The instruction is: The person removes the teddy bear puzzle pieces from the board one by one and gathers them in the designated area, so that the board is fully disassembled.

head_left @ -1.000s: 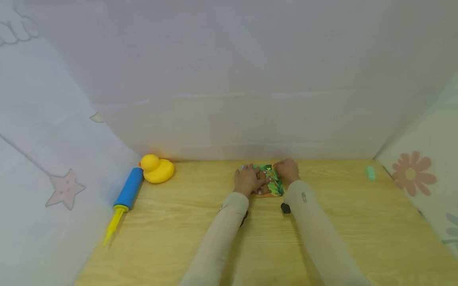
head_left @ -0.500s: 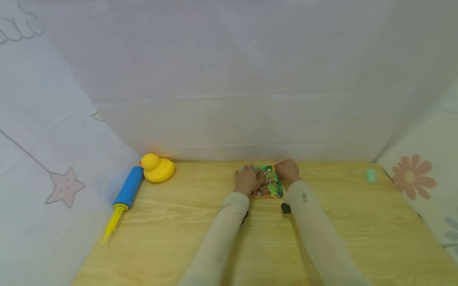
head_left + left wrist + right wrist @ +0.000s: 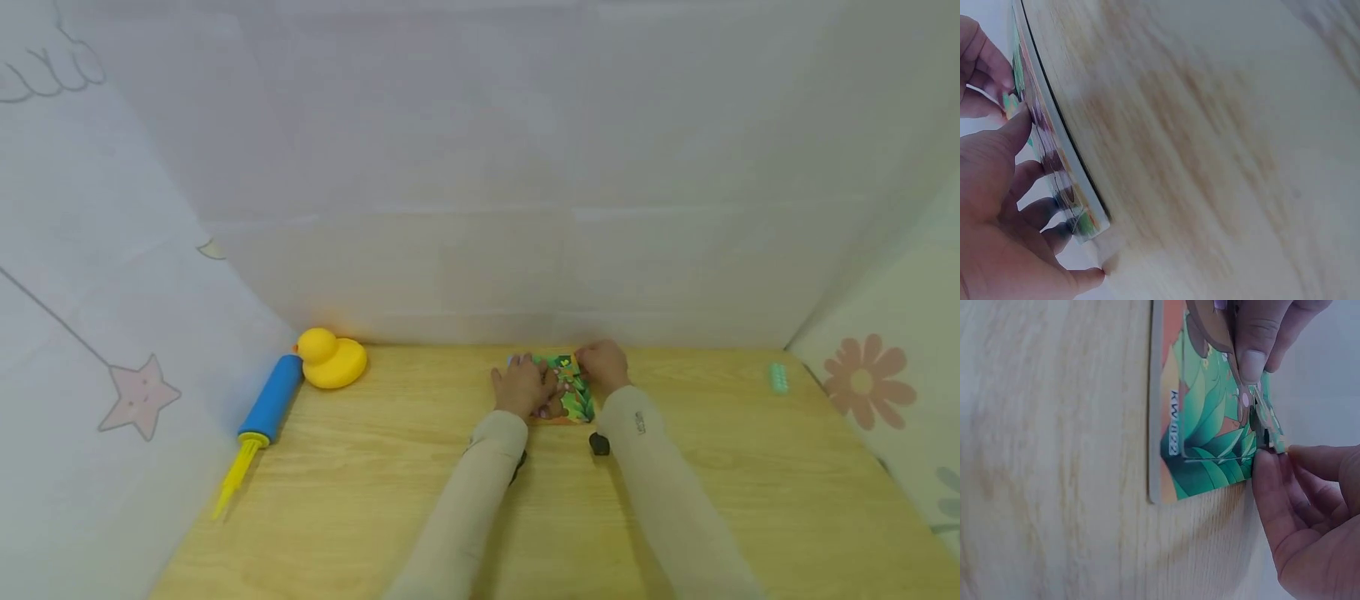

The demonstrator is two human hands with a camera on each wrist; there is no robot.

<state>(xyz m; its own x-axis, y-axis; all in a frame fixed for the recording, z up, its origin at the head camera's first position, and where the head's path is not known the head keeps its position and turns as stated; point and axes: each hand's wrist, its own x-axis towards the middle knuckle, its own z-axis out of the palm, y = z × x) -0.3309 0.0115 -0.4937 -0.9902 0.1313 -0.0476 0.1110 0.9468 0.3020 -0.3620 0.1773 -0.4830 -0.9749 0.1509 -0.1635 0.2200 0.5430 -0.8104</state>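
A colourful jigsaw puzzle board (image 3: 579,407) with green leaves and a brown animal figure lies flat near the table's back edge. Spread over its left part, my left hand (image 3: 520,388) rests its fingertips on the picture; in the left wrist view its little finger touches the table beside the board. At the far right corner, my right hand (image 3: 604,365) pinches a puzzle piece (image 3: 1274,425) between thumb and index finger. That piece stands tilted up from the board, with a dark gap under it. The left thumb (image 3: 1252,365) presses close beside it.
A yellow rubber duck (image 3: 333,360) sits at the back left, next to a blue and yellow hand pump (image 3: 272,402). A small mint-green bumpy object (image 3: 778,377) lies at the far right. A pale cloth wall (image 3: 465,275) rises directly behind the table.
The head view has tilted slightly, so everything sits a little lower in it. Both hands keep nearly the same places on the board, with only small finger shifts.
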